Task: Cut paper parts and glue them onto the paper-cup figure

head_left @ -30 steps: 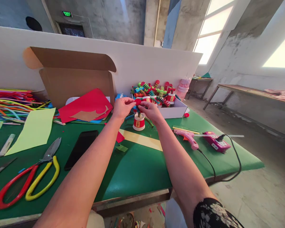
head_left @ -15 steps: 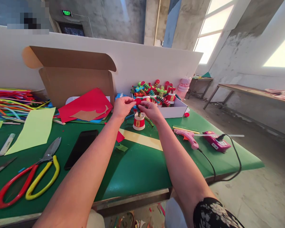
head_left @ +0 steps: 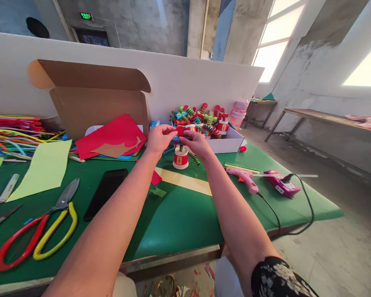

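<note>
A small paper-cup figure stands upright on the green table, with a red band round its white cup and folded springy paper arms at its sides. Above the cup, a red paper disc tops its blue upper part. My left hand pinches the disc's left edge between thumb and fingertips. From the other side, my right hand has its fingers closed at the disc's right edge and the blue part. The fingers partly hide the blue part.
A white box of similar figures stands behind. To the right lie a pink glue gun and a purple power strip with a black cord. Scissors, a black phone, coloured paper and pipe cleaners are on the left.
Both hands stay at the top of the figure in nearly the same pose. The red disc seems slightly higher and faces me more. Nothing else has visibly moved on the table.
</note>
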A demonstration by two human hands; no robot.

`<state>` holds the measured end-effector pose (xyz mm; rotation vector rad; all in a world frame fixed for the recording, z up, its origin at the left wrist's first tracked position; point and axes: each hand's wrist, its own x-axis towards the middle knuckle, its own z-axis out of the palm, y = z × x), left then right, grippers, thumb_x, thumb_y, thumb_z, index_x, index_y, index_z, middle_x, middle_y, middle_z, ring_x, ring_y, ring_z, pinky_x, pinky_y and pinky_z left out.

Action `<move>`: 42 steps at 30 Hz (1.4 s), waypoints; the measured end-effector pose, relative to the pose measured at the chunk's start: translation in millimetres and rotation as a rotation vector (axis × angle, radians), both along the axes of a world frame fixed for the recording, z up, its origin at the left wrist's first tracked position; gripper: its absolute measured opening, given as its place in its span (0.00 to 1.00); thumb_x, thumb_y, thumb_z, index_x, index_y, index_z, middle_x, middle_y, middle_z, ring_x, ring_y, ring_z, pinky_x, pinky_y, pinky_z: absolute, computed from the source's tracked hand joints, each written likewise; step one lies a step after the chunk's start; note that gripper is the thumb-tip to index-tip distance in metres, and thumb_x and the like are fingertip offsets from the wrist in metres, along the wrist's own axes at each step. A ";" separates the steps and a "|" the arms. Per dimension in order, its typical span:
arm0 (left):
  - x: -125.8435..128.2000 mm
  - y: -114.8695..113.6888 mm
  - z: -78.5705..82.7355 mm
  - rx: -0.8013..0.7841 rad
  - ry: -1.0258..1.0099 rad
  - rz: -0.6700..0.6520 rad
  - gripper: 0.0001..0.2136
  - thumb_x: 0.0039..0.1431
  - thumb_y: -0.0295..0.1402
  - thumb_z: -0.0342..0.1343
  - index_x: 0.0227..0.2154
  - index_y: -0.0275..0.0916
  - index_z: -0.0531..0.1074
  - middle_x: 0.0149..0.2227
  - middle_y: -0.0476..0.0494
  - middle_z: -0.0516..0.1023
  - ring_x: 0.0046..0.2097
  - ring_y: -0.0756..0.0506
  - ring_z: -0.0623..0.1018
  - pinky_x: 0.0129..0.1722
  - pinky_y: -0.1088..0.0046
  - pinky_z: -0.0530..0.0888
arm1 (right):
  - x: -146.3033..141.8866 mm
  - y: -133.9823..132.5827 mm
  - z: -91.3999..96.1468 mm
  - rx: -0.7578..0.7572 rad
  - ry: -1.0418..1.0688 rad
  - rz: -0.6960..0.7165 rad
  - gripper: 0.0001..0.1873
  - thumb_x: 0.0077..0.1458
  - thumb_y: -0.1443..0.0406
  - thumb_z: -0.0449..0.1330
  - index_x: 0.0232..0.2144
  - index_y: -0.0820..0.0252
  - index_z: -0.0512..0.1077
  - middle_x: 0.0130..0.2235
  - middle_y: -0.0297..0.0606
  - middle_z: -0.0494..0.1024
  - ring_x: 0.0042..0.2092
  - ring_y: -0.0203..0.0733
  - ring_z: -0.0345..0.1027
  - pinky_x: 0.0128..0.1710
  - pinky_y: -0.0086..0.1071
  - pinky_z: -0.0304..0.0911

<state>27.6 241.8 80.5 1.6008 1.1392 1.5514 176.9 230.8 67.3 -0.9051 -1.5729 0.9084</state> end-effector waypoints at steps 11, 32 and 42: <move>-1.5 -2.2 1.6 0.015 0.014 -0.043 0.06 0.44 0.32 0.62 0.28 0.39 0.77 0.22 0.50 0.74 0.27 0.50 0.71 0.27 0.74 0.67 | 4.8 2.8 -0.4 0.004 -0.004 -0.021 0.15 0.44 0.59 0.69 0.34 0.61 0.76 0.36 0.37 0.79 0.43 0.43 0.72 0.46 0.38 0.66; 1.8 -7.0 4.2 0.030 0.001 -0.114 0.08 0.43 0.34 0.64 0.29 0.38 0.77 0.26 0.48 0.77 0.31 0.48 0.74 0.31 0.73 0.71 | 5.1 2.0 1.6 0.006 -0.004 0.022 0.13 0.48 0.56 0.65 0.29 0.61 0.75 0.30 0.34 0.77 0.36 0.38 0.71 0.39 0.32 0.67; 2.5 -7.2 4.7 -0.058 -0.012 -0.087 0.04 0.43 0.31 0.64 0.25 0.37 0.76 0.25 0.49 0.77 0.28 0.49 0.74 0.33 0.72 0.73 | 4.1 2.3 -0.3 0.008 -0.017 0.065 0.13 0.48 0.58 0.66 0.34 0.60 0.77 0.33 0.35 0.79 0.36 0.38 0.71 0.41 0.33 0.68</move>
